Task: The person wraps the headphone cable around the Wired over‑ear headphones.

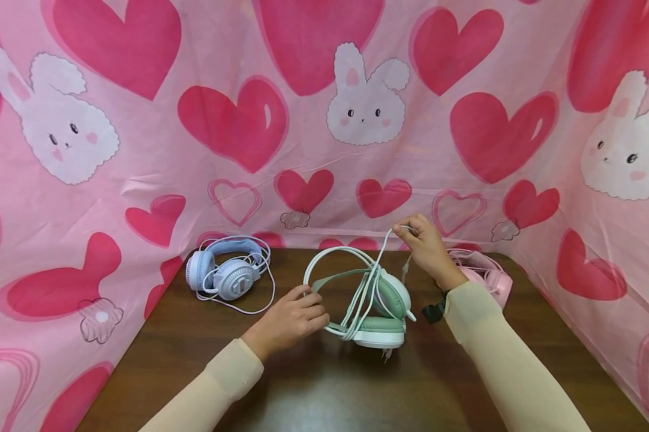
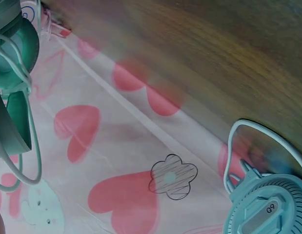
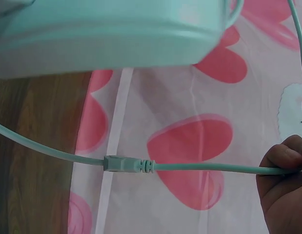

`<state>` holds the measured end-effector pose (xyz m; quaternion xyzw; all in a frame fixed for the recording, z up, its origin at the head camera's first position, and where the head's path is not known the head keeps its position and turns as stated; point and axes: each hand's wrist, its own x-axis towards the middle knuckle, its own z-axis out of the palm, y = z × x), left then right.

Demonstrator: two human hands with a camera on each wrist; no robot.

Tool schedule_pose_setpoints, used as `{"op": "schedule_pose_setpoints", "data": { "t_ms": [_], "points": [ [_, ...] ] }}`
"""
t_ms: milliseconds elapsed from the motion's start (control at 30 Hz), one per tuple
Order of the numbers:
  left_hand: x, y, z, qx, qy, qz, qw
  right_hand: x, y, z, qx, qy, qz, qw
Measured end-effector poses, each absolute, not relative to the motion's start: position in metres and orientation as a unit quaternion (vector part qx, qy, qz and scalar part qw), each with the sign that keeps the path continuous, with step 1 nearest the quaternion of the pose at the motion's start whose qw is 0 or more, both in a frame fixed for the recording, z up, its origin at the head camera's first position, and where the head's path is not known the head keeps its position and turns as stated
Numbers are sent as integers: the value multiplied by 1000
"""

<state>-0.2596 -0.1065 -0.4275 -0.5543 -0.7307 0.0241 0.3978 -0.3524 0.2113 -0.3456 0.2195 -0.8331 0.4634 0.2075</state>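
Observation:
White headphones with green ear cushions [image 1: 391,295] are held up over the table, ear cups at the right. My left hand [image 1: 291,319] grips their headband at its left side. Loops of white cable [image 1: 359,300] hang across the headband and ear cups. My right hand [image 1: 424,247], higher up, pinches a stretch of this cable and draws it upward. In the right wrist view, fingers [image 3: 282,156] hold the cable, which has a thicker joint piece [image 3: 122,164] along it. The left wrist view shows part of the headphones [image 2: 11,122] at its left edge; the left hand is mostly out of that frame.
Light blue headphones [image 1: 235,279] with a coiled cable lie at the table's back left. Pink headphones [image 1: 494,282] lie at the back right, partly behind the right forearm. A pink cloth [image 1: 314,150] with hearts and rabbits rises behind the brown table [image 1: 324,396].

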Motion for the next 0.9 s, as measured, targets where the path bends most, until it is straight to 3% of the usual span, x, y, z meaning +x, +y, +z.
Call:
{"op": "schedule_pose_setpoints", "data": {
  "t_ms": [900],
  "points": [
    [-255,-98,-424,-559,-721,31,409,-364,223,-365,186,-843,470,184]
  ]
}}
